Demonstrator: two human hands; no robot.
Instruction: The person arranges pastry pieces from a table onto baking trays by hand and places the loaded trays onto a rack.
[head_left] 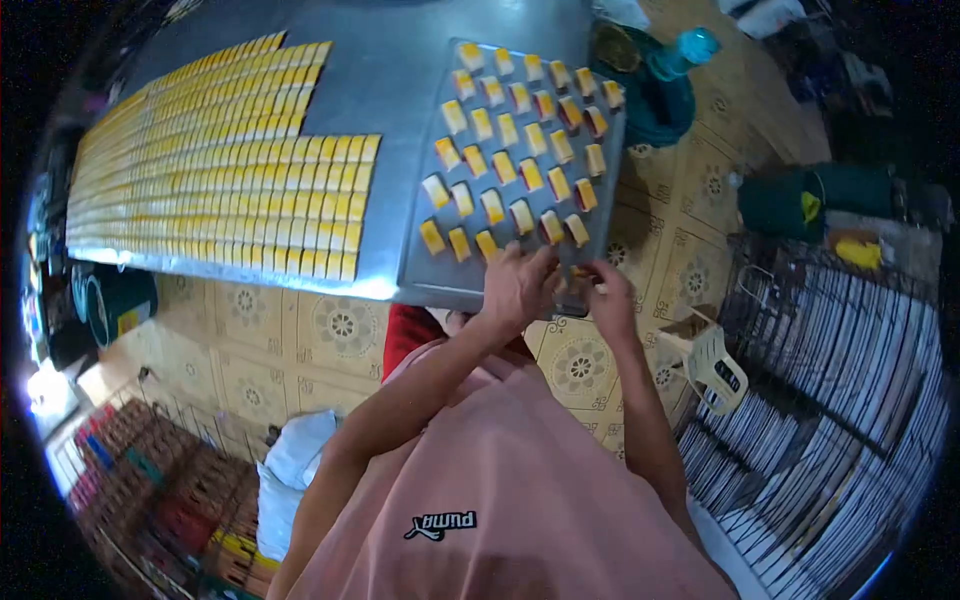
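Pink shirt fabric point(520, 470) is closest to my lens, its logo upside down from where I watch. Beyond it I pick up the yellow-and-white pieces point(503, 167) — small blocks set in loose rows with gaps between them, some with a dark reddish side — lying on a grey tray point(430, 270). The left hand point(515, 285) is over the tray's near edge, fingers bent and bunched; I cannot tell whether they pinch anything. The right hand point(612, 292) is just beside it at the near right corner, thumb and fingers drawn in close to a pale piece, though from here I can't make out whether it is gripped.

Under the tray is a metal table point(390, 80). Over on its left side I have a large block of similar pieces point(220, 190), packed closely in long rows. Past the tray's far right side stands a teal bin point(660, 115). Farther out I see patterned floor tiles point(290, 310), a cream plastic stool point(715, 365) to the right, and a wire rack point(840, 350) of flat, stacked things. White sacks point(290, 490) rest at lower left, near reddish-brown crates point(140, 470).
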